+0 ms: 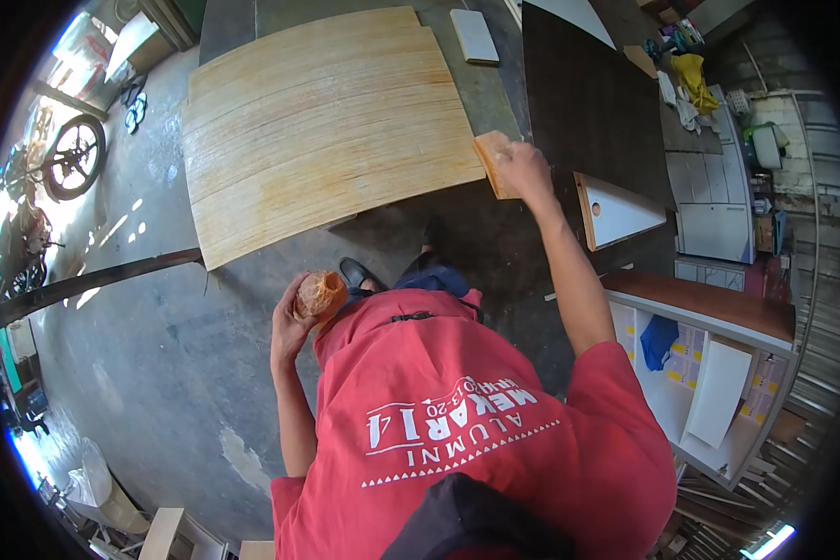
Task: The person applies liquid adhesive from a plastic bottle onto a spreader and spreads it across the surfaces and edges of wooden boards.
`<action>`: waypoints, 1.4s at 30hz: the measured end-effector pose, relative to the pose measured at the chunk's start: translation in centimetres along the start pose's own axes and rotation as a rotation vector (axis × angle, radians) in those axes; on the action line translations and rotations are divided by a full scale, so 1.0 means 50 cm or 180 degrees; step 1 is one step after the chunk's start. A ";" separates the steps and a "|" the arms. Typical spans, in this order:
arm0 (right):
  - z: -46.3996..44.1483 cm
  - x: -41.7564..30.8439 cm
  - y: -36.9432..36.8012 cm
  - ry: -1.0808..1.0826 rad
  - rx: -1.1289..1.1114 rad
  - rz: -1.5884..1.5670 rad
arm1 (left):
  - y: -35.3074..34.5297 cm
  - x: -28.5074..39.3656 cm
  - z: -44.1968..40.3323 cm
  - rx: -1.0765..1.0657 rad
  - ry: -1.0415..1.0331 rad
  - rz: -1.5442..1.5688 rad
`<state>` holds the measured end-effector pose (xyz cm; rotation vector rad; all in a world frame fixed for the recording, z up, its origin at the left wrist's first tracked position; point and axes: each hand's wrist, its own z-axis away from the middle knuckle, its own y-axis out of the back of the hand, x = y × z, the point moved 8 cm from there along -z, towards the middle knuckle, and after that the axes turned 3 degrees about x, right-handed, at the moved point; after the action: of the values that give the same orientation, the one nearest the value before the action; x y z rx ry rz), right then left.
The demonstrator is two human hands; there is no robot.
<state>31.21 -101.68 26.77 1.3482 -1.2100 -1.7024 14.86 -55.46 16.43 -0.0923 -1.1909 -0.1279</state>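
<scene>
My left hand is closed around a rounded orange-brown container with an open, uneven top, held beside my body. What is inside it I cannot make out. In my right hand is a flat orange-brown spreader, gripped by its upper edge. It is at the right front corner of a large light wood-grain sheet; whether it touches the sheet I cannot tell. The sheet lies raised above the floor, with glossy, yellowish patches on its surface.
A dark panel lies to the right, with a white board by its front edge. A small white block sits at the back. An open white cabinet is near my right elbow. A dark bar extends left from the sheet.
</scene>
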 end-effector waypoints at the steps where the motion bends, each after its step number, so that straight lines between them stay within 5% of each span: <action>1: 0.028 -0.036 -0.006 0.0262 0.0036 0.0417 | 0.001 -0.004 0.003 0.0038 0.0003 0.0013; 3: 0.066 -0.064 -0.034 0.0529 0.0066 0.0845 | 0.003 -0.012 0.001 0.0032 0.0010 -0.0003; 5: 0.118 -0.100 -0.058 0.1661 0.0698 0.0750 | 0.002 -0.016 0.001 0.0021 0.0017 -0.0021; 20: 0.175 -0.110 -0.003 0.2519 0.0467 0.0285 | 0.011 -0.006 -0.009 -0.0016 -0.0062 -0.0349; 22: 0.190 -0.074 -0.013 0.2509 0.0160 0.0570 | 0.020 -0.010 -0.005 0.0098 -0.0066 -0.0195; 29: 0.169 -0.039 0.019 0.2085 0.0922 0.0657 | 0.040 -0.036 0.010 0.0161 -0.0005 -0.0323; 34: 0.191 -0.066 0.019 0.2256 0.0285 0.0441 | 0.044 -0.034 0.016 0.0214 -0.0040 -0.0021; 40: 0.175 -0.110 -0.011 0.2029 0.0855 0.0443 | 0.044 -0.031 0.018 0.0196 -0.0022 -0.0075; 42: 0.190 -0.115 -0.019 0.2087 0.0504 0.0450 | 0.047 -0.028 0.020 0.0252 -0.0022 -0.0133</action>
<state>23.66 -93.64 28.46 1.6881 -1.0262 -0.9546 13.79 -52.93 15.49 0.0015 -1.2037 -0.1171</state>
